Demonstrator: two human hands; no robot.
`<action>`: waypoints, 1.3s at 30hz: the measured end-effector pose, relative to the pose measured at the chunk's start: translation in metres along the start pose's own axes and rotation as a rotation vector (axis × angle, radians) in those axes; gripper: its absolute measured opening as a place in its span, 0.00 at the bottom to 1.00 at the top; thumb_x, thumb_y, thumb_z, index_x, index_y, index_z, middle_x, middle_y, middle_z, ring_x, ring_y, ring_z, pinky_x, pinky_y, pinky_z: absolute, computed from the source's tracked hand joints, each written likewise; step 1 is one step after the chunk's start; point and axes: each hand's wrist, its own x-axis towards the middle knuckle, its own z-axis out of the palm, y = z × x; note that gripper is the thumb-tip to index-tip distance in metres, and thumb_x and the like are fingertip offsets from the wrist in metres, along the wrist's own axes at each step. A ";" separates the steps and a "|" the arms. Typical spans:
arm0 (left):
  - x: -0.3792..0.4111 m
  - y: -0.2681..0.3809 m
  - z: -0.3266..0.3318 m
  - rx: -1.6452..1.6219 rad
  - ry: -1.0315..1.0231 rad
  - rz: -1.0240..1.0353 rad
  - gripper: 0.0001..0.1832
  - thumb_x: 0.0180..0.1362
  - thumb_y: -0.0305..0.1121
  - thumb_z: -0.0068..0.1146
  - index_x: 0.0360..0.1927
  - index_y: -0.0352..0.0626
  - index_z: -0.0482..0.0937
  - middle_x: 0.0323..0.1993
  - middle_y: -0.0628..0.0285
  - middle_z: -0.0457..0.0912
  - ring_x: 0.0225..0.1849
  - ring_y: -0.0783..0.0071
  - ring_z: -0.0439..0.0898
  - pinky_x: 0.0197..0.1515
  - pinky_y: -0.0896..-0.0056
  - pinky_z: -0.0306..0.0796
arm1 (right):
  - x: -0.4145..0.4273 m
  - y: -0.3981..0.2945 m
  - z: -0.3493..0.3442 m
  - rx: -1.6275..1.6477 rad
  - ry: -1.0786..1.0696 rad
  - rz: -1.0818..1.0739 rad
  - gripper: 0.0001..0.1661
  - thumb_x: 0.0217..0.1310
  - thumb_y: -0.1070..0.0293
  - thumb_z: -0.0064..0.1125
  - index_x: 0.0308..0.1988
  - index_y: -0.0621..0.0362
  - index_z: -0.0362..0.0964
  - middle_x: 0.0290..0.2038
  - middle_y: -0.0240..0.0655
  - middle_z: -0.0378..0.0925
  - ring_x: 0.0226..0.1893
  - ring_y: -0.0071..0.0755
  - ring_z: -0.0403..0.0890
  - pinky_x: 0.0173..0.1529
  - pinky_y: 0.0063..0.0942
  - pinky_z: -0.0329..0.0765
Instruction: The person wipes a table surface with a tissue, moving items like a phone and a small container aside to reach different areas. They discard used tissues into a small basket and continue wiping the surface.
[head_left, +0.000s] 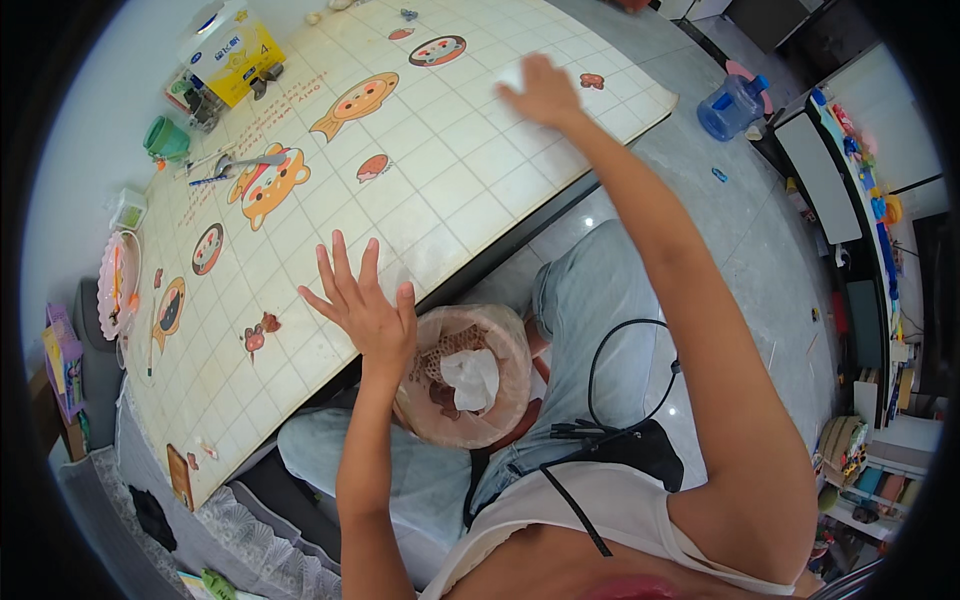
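My left hand (367, 307) is spread, palm down, with nothing in it, over the near edge of a table with a white checked cover (450, 187). My right hand (546, 94) is over the far right part of the cover, blurred. A white patch shows by its fingers, perhaps a tissue; whether the hand grips it I cannot tell. Between my knees stands a waste bin (517, 375) lined with a thin plastic bag; crumpled white paper (471, 379) and brown netting lie in it. Small brown scraps (270, 322) lie on the table to the left.
Along the table's far left side are a yellow and white package (236, 56), a green cup (166, 138), a metal spoon (251, 161) and a pink scalloped basket (112, 285). A blue water jug (727, 109) stands on the tiled floor at right. A black cable (592, 360) crosses my lap.
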 end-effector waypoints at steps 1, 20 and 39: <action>0.000 -0.001 -0.001 0.021 -0.003 0.001 0.28 0.68 0.53 0.33 0.62 0.45 0.66 0.71 0.53 0.55 0.73 0.49 0.48 0.68 0.35 0.25 | -0.009 -0.034 -0.006 0.059 -0.061 -0.081 0.49 0.60 0.35 0.42 0.62 0.69 0.57 0.67 0.51 0.55 0.69 0.46 0.55 0.68 0.43 0.55; 0.005 0.001 -0.002 -0.001 -0.075 0.011 0.26 0.66 0.50 0.41 0.60 0.45 0.69 0.70 0.54 0.56 0.73 0.51 0.46 0.68 0.33 0.27 | -0.062 0.137 0.005 -0.093 0.585 -0.026 0.22 0.57 0.61 0.56 0.50 0.61 0.72 0.51 0.46 0.71 0.52 0.53 0.71 0.54 0.45 0.69; 0.005 0.001 -0.002 0.034 -0.130 0.004 0.25 0.67 0.49 0.40 0.58 0.44 0.71 0.69 0.55 0.58 0.73 0.52 0.49 0.69 0.37 0.29 | -0.046 0.120 -0.026 0.124 0.299 -0.043 0.12 0.54 0.71 0.55 0.40 0.62 0.75 0.41 0.46 0.77 0.44 0.51 0.75 0.51 0.42 0.72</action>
